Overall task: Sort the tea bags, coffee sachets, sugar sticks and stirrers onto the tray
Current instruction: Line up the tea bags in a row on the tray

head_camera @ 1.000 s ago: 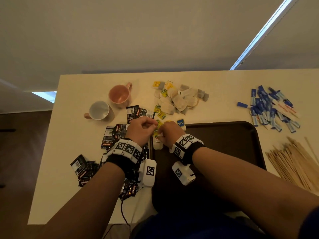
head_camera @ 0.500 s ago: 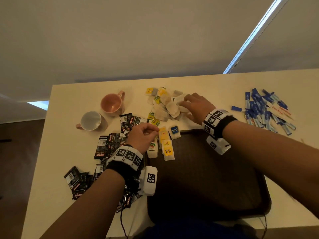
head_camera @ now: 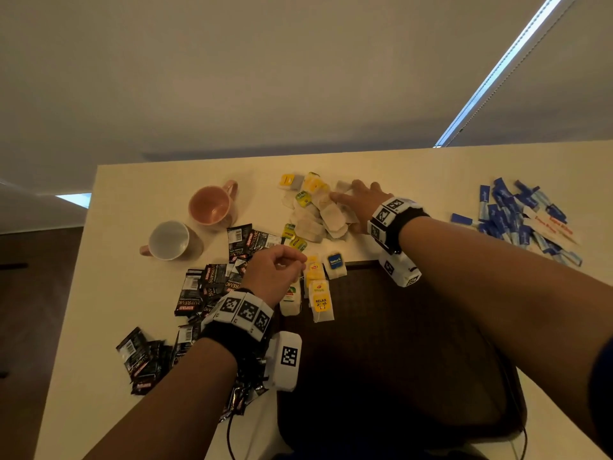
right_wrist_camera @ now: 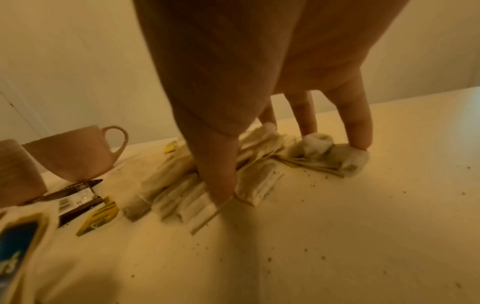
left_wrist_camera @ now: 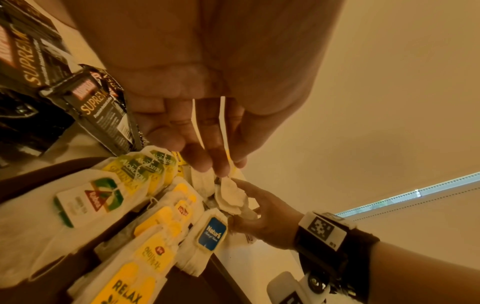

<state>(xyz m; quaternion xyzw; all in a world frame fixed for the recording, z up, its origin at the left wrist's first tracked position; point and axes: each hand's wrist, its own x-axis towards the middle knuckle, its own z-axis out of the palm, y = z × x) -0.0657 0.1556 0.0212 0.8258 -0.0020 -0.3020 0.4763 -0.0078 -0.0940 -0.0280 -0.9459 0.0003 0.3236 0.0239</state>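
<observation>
Paper tea bags: right hand fingers spread, pressing; left hand seemingly pinching tags.

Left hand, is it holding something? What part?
The left hand pinches thin paper tea-bag tags edge-on between its fingertips. The right hand grips nothing; its fingers press on the loose tea bags.

Pink mug beside white mug
</observation>
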